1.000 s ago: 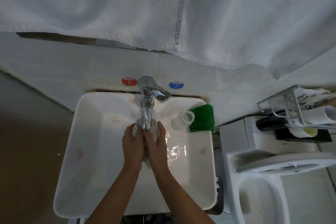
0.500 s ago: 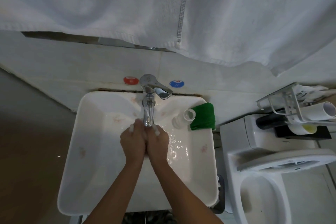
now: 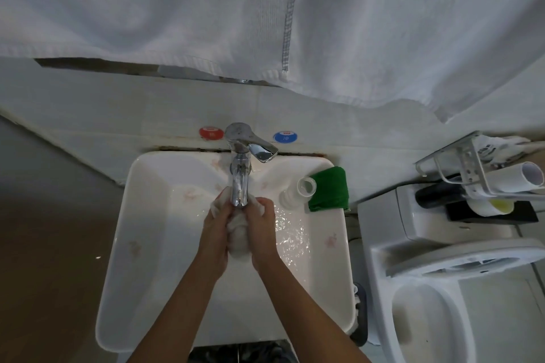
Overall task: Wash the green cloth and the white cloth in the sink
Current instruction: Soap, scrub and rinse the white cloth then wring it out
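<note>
While the hands were pressed tight together half a second ago with only scraps of fabric showing at the fingertips, they've now parted a little, and the white cloth (image 3: 237,231) bulges out between the palms in a wet wad. The left hand (image 3: 216,230) has its grip clenched round one side of it, the right hand (image 3: 262,227) clenched round the other, both right under the tap's (image 3: 240,186) spout, over the middle of the sink (image 3: 147,244). Whether water is running I can't tell, though the basin glistens wet on the right side. That's a scrubbing stroke, I'd say: squeeze, loosen, squeeze again, so the white one is mid-wash and not yet finished. The green cloth (image 3: 328,188) lies folded on the sink's back right corner, just beside a small white bottle (image 3: 298,193), untouched and dry-looking. So one cloth is under way and the other is yet to come.
</note>
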